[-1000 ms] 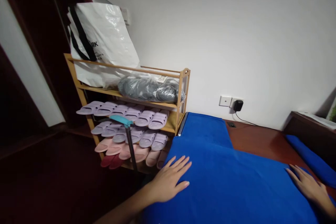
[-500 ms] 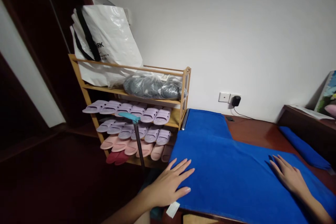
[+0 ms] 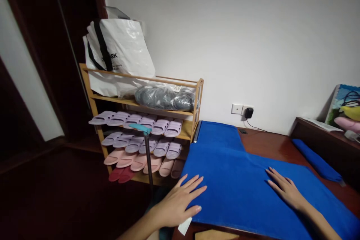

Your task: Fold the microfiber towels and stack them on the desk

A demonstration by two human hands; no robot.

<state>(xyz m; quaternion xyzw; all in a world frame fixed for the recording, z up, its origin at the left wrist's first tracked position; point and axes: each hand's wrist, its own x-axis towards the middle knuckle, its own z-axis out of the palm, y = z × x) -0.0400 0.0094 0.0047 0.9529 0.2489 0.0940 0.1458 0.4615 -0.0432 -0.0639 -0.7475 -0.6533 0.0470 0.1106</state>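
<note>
Blue towel (image 3: 247, 187) spread flat over a reddish wooden tabletop (image 3: 270, 146), filling the lower right of the frame, long axis running from lower left edge toward lower right. Left hand (image 3: 180, 202) flat at the towel's near left corner, fingers spread, gripping nothing. Right hand (image 3: 285, 189) flat on the cloth right of centre, fingers fanned, also pinching nothing. Both palms resting on top, well apart, towel between and beneath. White label (image 3: 184, 225) hanging at the left corner, just below the left hand. Wooden shoe rack (image 3: 197, 97) at centre left, shelves holding lilac and pink slippers (image 3: 152, 142); white shopping bag (image 3: 118, 56) and wrapped grey bundle (image 3: 165, 97) on top.
</note>
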